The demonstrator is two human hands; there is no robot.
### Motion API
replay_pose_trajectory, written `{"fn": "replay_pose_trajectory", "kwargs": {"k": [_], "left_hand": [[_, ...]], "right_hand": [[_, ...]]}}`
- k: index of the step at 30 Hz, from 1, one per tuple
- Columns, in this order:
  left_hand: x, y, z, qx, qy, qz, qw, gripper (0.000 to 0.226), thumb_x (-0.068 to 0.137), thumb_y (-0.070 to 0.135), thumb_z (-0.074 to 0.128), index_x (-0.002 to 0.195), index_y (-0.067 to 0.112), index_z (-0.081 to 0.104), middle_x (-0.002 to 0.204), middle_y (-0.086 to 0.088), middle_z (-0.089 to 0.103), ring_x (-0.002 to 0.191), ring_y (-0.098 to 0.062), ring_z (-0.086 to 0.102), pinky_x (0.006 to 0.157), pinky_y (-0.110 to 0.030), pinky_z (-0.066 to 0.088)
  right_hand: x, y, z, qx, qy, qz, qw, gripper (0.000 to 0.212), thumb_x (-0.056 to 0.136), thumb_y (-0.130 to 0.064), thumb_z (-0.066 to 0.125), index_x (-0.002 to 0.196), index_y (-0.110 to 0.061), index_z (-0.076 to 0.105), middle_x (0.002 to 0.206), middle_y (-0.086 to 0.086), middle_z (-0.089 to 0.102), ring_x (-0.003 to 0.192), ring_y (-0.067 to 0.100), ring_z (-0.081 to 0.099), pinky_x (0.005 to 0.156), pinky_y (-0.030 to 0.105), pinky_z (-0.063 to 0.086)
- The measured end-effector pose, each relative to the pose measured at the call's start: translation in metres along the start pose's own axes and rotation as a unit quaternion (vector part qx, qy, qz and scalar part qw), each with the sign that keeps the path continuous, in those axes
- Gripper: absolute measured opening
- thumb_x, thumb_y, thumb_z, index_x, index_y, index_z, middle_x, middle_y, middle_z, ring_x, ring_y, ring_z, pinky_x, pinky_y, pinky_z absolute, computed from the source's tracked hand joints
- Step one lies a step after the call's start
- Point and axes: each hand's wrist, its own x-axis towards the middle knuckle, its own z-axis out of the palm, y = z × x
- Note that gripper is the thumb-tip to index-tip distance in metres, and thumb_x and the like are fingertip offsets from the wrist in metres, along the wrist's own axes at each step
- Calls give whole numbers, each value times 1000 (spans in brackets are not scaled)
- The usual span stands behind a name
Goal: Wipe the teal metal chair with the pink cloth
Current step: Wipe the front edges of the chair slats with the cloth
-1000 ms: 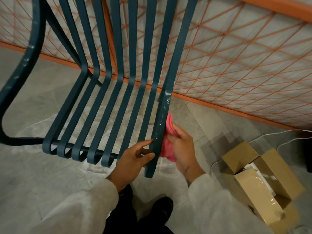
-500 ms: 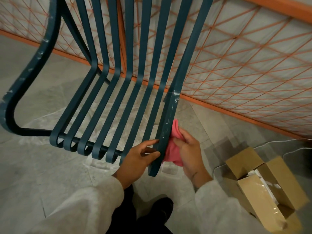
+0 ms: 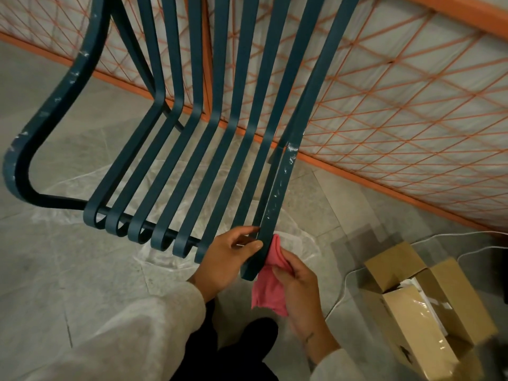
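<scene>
**Wiping the front end of the last slat**

The teal metal chair (image 3: 192,160) stood on the floor (image 3: 68,270), close to the edge where the floor met an orange-latticed wall (image 3: 398,119). The step in hand looked like the wiping of the outermost slat (image 3: 277,199), which bore pale smears along its upper face. The left hand (image 3: 228,259) steadied that slat near its front tip, its grip closed on the bar between thumb and forefinger. The right hand (image 3: 299,287) had its grip clamped on the pink cloth (image 3: 268,290), which was bunched against the slat's outer side just by the tip, with a tail hanging below. The next move, I judge, called for running the cloth up the slat over the smears while the left hand braced it. The marked side frame (image 3: 55,105) seemed not yet done. An open cardboard box (image 3: 428,312) sat on the floor beside the right forearm. It held something white and a piece under clear film, which I could not identify.
</scene>
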Motion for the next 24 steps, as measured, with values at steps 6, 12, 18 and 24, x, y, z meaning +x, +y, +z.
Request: {"fn": "replay_pose_trajectory", "kwargs": {"k": [6,12,18,24], "left_hand": [[2,0,1,28,-11,3,1000,36,92,26,61,127,29,55,112,14,60,104,-2,57,97,-26,48],[2,-4,-1,30,-7,4,1000,36,91,32,60,127,30,56,123,2,64,112,-15,61,101,-38,50],[3,-6,0,0,-14,8,1000,28,91,31,60,119,35,59,115,6,67,107,-13,64,94,-30,52],[3,-2,-1,2,-20,15,1000,23,91,29,62,110,42,58,109,11,67,103,-10,64,94,-31,53]], "right_hand": [[23,-35,-7,-68,25,-77,994,44,97,-14,53,132,-41,52,129,-19,55,108,1,55,85,17,49],[21,-45,-8,-290,32,-317,903,48,97,-13,54,139,-35,45,131,-10,55,113,5,56,96,11,41],[23,-40,9,-428,44,-349,832,46,88,-6,65,132,-18,58,123,6,57,95,13,62,89,13,43],[13,-29,-1,-457,44,-369,808,47,82,-3,71,126,-19,64,112,8,60,85,17,65,80,26,59]]}}
